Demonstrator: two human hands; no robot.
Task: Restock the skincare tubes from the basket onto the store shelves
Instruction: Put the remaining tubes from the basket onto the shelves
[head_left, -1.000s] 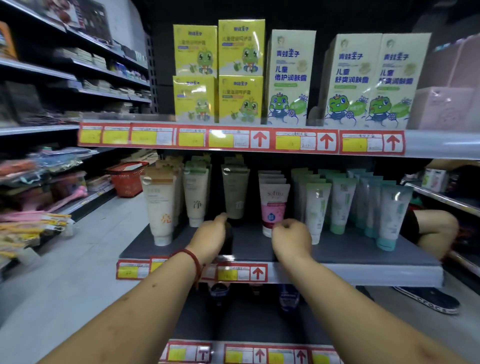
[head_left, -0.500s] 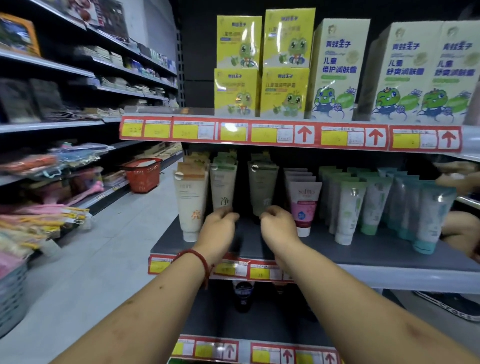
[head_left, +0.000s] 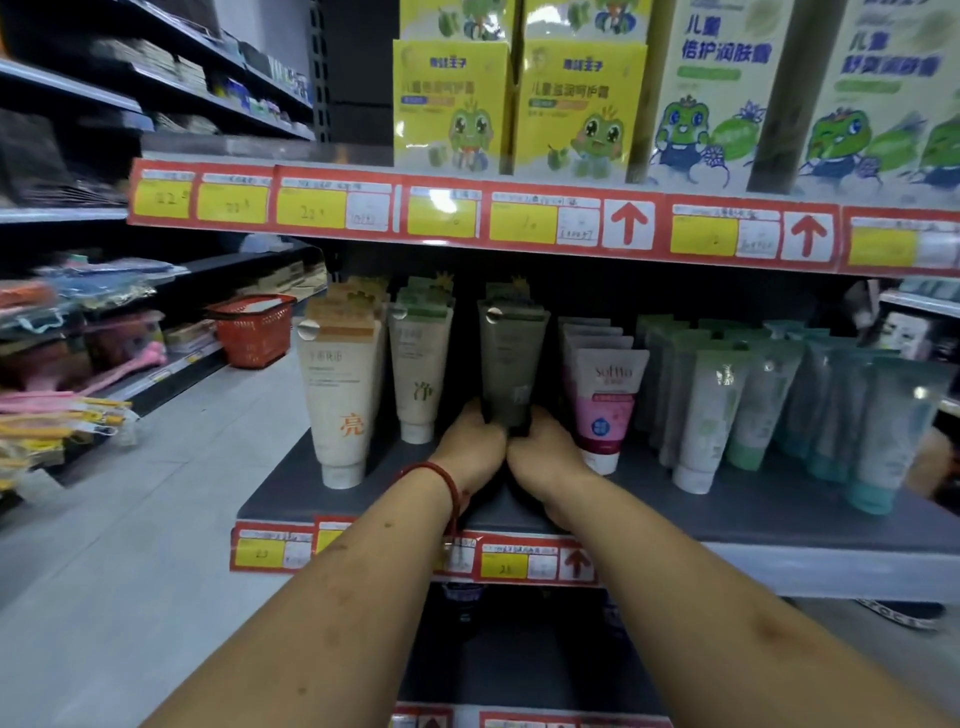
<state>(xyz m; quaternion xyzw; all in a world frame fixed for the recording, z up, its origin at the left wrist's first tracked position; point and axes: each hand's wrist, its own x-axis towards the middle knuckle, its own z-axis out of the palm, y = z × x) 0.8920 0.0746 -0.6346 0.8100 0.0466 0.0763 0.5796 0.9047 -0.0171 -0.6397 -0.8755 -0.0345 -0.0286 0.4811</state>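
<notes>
Store aisle, dark metal racking, pale floor. Middle shelf in front of you carries rows of skincare tubes standing cap-down: cream tubes at the left, green-topped tubes beside them, then the olive-grey tube row, pink Softto tubes, and mint tubes to the right. Your left hand and right hand both curl round the lower end of the front olive-grey tube, one on each side, knuckles touching. The tube is upright; its cap is hidden behind your fingers, so you cannot tell whether it bears on the shelf. More of its kind stand behind it. Judgement: you are seating or straightening this tube at the head of its row. Every row in view holds several tubes, so this shelf looks nearly stocked. Red basket sits on the floor well apart down the aisle; its contents are unreadable, so what remains cannot be counted. Upper shelf holds yellow frog boxes.
</notes>
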